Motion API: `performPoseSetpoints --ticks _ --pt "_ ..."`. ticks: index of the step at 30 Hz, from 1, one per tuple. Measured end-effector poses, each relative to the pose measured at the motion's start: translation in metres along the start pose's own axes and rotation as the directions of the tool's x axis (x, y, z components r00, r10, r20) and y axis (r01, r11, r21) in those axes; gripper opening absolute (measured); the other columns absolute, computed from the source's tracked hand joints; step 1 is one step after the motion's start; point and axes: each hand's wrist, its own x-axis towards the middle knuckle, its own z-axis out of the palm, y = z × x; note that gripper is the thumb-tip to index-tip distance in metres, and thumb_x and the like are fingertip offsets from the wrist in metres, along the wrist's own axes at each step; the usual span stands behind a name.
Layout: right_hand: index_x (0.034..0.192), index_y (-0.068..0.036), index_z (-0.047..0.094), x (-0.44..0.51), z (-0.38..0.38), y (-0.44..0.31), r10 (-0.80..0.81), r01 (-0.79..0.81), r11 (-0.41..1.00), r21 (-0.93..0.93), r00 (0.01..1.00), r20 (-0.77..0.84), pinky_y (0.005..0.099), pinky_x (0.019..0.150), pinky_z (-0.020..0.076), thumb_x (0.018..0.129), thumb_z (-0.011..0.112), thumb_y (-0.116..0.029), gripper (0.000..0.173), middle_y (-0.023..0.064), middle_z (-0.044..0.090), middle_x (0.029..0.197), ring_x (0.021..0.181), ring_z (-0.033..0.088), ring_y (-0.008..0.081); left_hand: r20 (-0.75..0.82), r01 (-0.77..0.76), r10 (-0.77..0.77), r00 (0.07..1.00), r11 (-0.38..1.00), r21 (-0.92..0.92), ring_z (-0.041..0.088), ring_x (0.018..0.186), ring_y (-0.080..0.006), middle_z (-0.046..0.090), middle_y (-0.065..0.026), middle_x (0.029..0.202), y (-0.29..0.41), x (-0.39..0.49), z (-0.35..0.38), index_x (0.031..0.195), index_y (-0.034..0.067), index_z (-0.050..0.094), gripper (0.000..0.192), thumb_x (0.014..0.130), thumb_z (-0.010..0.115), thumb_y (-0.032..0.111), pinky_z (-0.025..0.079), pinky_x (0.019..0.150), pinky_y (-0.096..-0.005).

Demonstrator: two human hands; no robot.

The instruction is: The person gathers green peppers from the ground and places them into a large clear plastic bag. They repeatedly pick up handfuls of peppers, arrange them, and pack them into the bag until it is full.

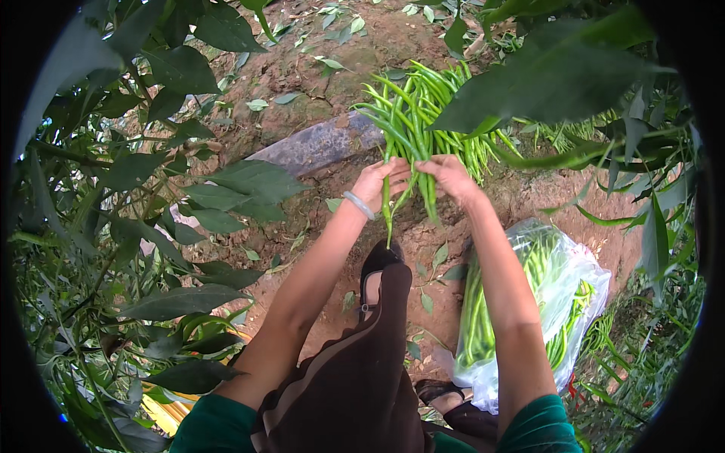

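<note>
Long green chili peppers [416, 122] lie heaped on the ground in front of me, partly under a large leaf. At the near edge of the heap my left hand [384, 184], with a pale bangle at its wrist, holds a few peppers whose ends hang down. Close to its right, my right hand [447, 175] grips more peppers between thumb and fingers. A clear plastic bag [558, 300] filled with green peppers sits on the ground to the right of my right forearm.
Leafy plants [187, 192] crowd the left side, and more foliage [657, 249] hangs on the right. A dark flat strip [317, 141] lies across the soil left of the heap. My shoes [379, 260] are on reddish soil. Something yellow [164, 410] shows at lower left.
</note>
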Motion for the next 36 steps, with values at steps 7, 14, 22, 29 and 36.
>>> performPoseSetpoints --ticks 7,14,22,29,36 --pt "0.099 0.009 0.065 -0.020 0.042 -0.006 0.086 0.075 0.873 -0.483 0.949 0.304 0.0332 0.069 0.0596 0.087 0.065 -0.015 0.027 0.0208 0.069 0.102 0.086 0.071 0.0243 -0.081 0.057 -0.045 0.996 0.988 0.145 0.067 0.080 -0.0188 0.067 -0.0091 0.093 -0.002 -0.002 -0.001 0.106 0.004 0.064 0.024 0.098 0.066 0.026 0.058 0.070 -0.0357" --pt "0.099 0.000 0.062 0.058 0.008 0.002 -0.728 0.038 0.437 -0.899 0.602 -0.329 0.0432 0.078 0.0537 0.087 0.057 -0.008 0.015 0.0173 0.067 0.101 0.093 0.065 0.0288 -0.054 -0.038 0.044 0.998 0.993 0.115 0.054 0.055 -0.0137 0.055 -0.0021 0.076 0.028 -0.023 -0.015 0.091 0.009 0.053 0.022 0.098 0.066 0.025 0.046 0.047 -0.0304" --pt "0.091 0.002 0.060 0.121 -0.048 0.036 -0.917 0.193 0.154 -0.969 0.393 -0.067 0.0492 0.078 0.0510 0.078 0.069 -0.015 0.022 0.0196 0.063 0.092 0.087 0.063 0.0382 -0.183 -0.159 0.186 0.965 0.975 0.154 0.065 0.069 -0.0188 0.065 -0.0088 0.086 0.032 -0.029 -0.035 0.101 0.004 0.058 0.018 0.096 0.069 0.018 0.058 0.061 -0.0364" --pt "0.104 0.004 0.073 0.030 0.047 0.006 -0.481 0.305 0.851 -0.427 0.777 -0.405 0.0326 0.071 0.0578 0.085 0.071 -0.014 0.026 0.0123 0.074 0.085 0.074 0.070 0.0189 -0.295 -0.215 0.224 0.929 0.975 0.061 0.071 0.080 -0.0279 0.068 -0.0191 0.098 0.017 -0.002 -0.014 0.104 -0.005 0.056 0.017 0.097 0.064 0.009 0.063 0.068 -0.0409" --pt "0.071 0.003 0.071 0.021 0.059 0.033 -0.449 0.130 0.857 -0.498 0.661 -0.601 0.0404 0.057 0.0567 0.091 0.063 -0.026 0.036 0.0150 0.064 0.056 0.052 0.064 0.0323 -0.303 -0.179 0.224 0.926 0.969 0.170 0.070 0.073 -0.0259 0.070 -0.0176 0.092 0.030 -0.001 -0.023 0.102 -0.005 0.061 0.013 0.089 0.066 -0.004 0.061 0.064 -0.0391"
